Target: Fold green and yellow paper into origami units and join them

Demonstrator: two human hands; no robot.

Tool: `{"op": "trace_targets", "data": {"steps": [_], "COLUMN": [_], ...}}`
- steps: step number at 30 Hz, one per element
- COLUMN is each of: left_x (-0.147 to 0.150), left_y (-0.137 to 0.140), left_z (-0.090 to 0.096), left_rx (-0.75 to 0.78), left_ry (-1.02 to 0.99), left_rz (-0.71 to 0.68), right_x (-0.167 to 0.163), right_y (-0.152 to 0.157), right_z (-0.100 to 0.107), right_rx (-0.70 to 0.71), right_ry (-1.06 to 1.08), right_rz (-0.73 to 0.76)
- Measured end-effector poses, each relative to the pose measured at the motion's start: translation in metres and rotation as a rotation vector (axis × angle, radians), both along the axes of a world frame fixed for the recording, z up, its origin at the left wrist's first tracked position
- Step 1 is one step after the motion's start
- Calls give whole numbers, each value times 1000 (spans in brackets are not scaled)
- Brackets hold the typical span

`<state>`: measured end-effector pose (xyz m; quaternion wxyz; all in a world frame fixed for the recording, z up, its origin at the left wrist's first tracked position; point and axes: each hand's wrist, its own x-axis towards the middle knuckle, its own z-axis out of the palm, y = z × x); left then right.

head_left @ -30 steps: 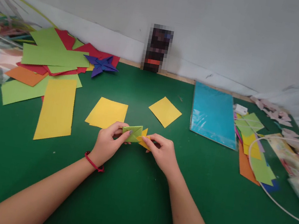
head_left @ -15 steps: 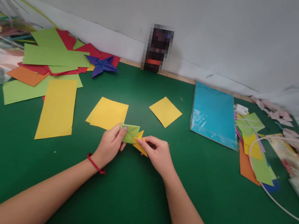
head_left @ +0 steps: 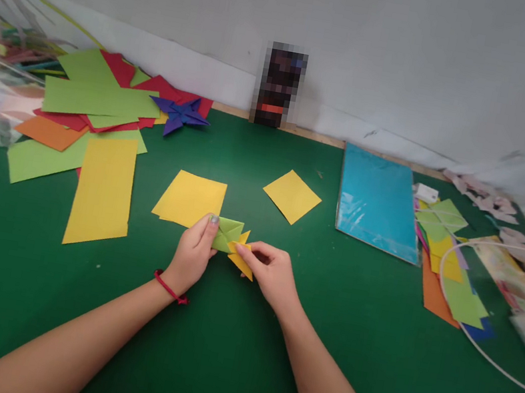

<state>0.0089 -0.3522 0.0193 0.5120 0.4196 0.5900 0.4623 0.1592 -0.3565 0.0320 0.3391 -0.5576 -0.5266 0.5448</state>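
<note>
Between thumb and fingers, my left hand (head_left: 192,250) grips a folded green paper piece (head_left: 228,236) with crease lines across it. My right hand (head_left: 272,274) pinches a folded yellow paper piece (head_left: 243,262) with pointed corners, which overlaps the green piece's right end. Whether the yellow is tucked inside the green or only lies against it, I cannot tell. Just beyond my left hand lie yellow square sheets (head_left: 191,199), stacked slightly askew. Another yellow square (head_left: 291,196) lies turned cornerwise, farther off to the right.
A yellow rectangular sheet (head_left: 103,192) lies left, before a pile of green, red and orange paper (head_left: 99,101). A purple folded paper star (head_left: 180,115) rests beside the pile. At right are a blue paper pack (head_left: 381,202), a white cable (head_left: 492,362) and paper scraps (head_left: 463,293).
The yellow piece has shifted slightly left and down against the green one, with my right hand following. My left thumb has slid left toward the green piece's edge.
</note>
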Motion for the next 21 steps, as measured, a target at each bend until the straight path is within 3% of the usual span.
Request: {"op": "trace_targets", "data": {"steps": [21], "left_x": [1], "left_y": [-4], "left_z": [1], "left_rx": [195], "left_ry": [244], "left_rz": [18], "right_x": [-7], "right_y": [-7], "right_z": [-2], "right_rx": [20], "right_ry": [-25], "right_rz": [-3]}}
